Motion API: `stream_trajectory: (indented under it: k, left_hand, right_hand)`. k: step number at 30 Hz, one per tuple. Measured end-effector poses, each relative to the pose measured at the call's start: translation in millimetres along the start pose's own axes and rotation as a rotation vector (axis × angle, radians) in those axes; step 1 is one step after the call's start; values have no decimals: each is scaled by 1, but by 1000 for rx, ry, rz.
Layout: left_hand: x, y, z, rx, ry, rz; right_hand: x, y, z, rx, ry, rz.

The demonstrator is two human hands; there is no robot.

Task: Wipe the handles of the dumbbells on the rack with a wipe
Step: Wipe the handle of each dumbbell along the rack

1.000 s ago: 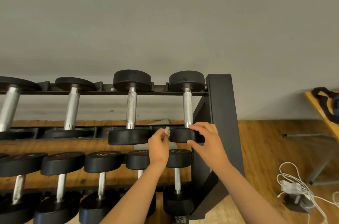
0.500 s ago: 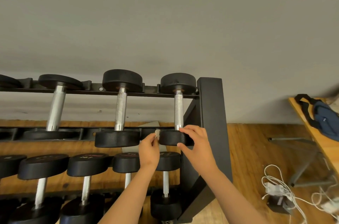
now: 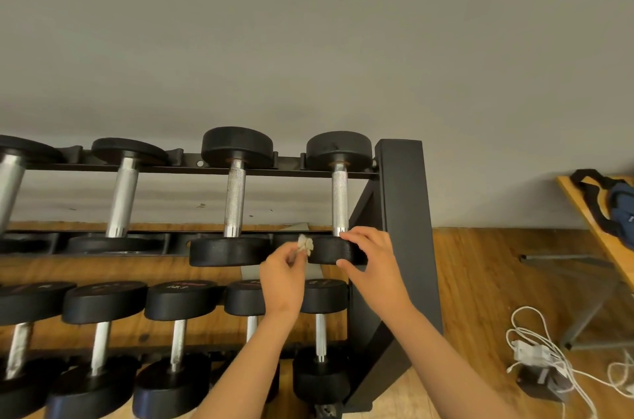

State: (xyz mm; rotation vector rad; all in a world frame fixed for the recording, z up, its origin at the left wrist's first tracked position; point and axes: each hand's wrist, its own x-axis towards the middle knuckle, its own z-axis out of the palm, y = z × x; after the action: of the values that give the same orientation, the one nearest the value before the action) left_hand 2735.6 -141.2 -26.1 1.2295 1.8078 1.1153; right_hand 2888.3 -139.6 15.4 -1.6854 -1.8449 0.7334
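Wipe [image 3: 305,244]: small crumpled wad, pinched betw thumb + fingertips of our left hand [image 3: 283,276]. It sits in the gap betw the near heads of the two rightmost top-row dumbbells, just left of the end dumbbell [image 3: 331,252]. Contact w/ that head: can't tell. Its knurled handle [image 3: 340,202] runs up above the wipe. Our right hand [image 3: 372,264] grips that same near head, fingers curled over the top by the handle base, thumb on the front face. Just left: neighbour dumbbell [image 3: 235,199]. The rack post [image 3: 403,212] is right behind our right hand, and the lower row [image 3: 103,302] of dumbbells is under our wrists. On the wood floor [image 3: 480,281], white cables [image 3: 535,350]; blue bag [image 3: 621,206] far right.
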Motion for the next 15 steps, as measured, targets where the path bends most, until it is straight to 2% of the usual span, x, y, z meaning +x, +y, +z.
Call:
stream_trajectory:
  k: [3, 9, 13, 15]
  left_hand:
    - [-22, 5, -1, 12, 9, 60]
    - [-1, 35, 5, -30, -38, 190]
    - [-19, 42, 6, -74, -180, 236]
    - [-18, 51, 10, -160, -214, 189]
  right_hand:
    - [-1, 1, 2, 6, 23, -15]
    - [3, 4, -1, 83, 6, -28]
    - [3, 6, -11, 230, -37, -58]
    - [3, 7, -17, 318, -73, -45]
